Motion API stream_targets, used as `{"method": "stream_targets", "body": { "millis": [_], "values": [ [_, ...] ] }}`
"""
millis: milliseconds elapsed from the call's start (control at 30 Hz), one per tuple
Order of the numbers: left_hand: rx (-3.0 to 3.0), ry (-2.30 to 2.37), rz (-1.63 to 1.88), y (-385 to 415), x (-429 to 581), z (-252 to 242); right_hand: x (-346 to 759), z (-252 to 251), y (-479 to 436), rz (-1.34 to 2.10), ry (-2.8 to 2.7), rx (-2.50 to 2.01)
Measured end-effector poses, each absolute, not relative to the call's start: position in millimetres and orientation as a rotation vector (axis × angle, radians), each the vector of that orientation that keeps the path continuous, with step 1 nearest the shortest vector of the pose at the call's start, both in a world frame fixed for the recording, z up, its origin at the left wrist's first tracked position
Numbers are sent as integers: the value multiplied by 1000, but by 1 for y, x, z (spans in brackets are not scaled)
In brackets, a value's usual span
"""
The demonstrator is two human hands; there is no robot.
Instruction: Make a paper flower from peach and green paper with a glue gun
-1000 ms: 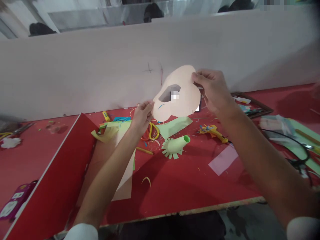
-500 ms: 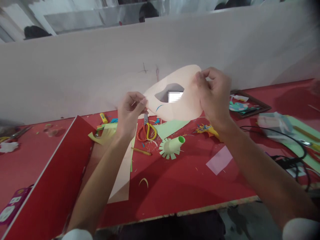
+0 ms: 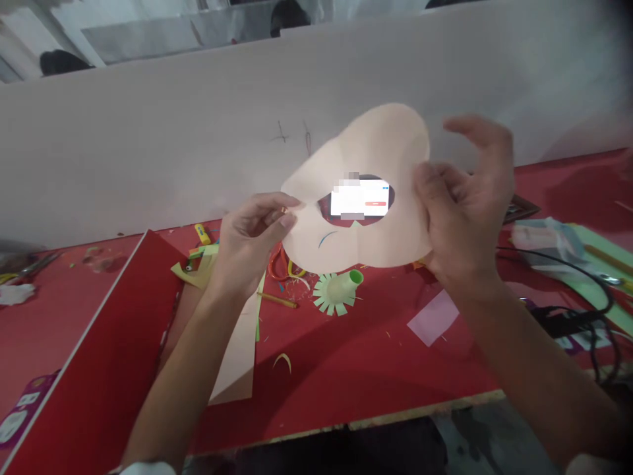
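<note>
I hold up a pale peach paper cutout with rounded edges, an oval hole and a small blue curved mark. My left hand pinches its left edge between thumb and fingers. At the right edge, my right hand has its thumb on the paper with other fingers bent beside it, while the index finger is lifted away. A lit screen shows through the hole. Below the cutout stands a light green paper tube with a fringed, spread base. Scissors with red and yellow handles are partly hidden behind the paper.
On the red table lie a pink paper piece, a brown stick and a yellow paper scrap. A red upright board stands at left. Black cables lie at right. A grey partition rises behind.
The cutout has turned more face-on towards me, and its hole shows wider. My right hand has moved right and its index finger has lifted off. My left hand has shifted slightly left.
</note>
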State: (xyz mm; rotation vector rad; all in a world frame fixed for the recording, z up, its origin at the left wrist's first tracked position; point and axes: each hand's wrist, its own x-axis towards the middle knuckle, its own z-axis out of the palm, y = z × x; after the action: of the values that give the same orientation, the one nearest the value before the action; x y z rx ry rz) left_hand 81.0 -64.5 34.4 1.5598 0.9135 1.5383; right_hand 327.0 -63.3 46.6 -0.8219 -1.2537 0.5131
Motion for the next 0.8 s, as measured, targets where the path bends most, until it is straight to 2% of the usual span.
{"method": "stream_targets", "body": {
  "millis": [133,400,800],
  "values": [
    [1572,942,1508,-72,80,39,335,46,-69,491,-1252,-836],
    [1581,1074,1488,-105,76,43,347,30,-105,674,-1320,-995],
    [1697,1117,1140,-123,63,0,373,-36,-122,1145,-1372,-952]
  ]
}}
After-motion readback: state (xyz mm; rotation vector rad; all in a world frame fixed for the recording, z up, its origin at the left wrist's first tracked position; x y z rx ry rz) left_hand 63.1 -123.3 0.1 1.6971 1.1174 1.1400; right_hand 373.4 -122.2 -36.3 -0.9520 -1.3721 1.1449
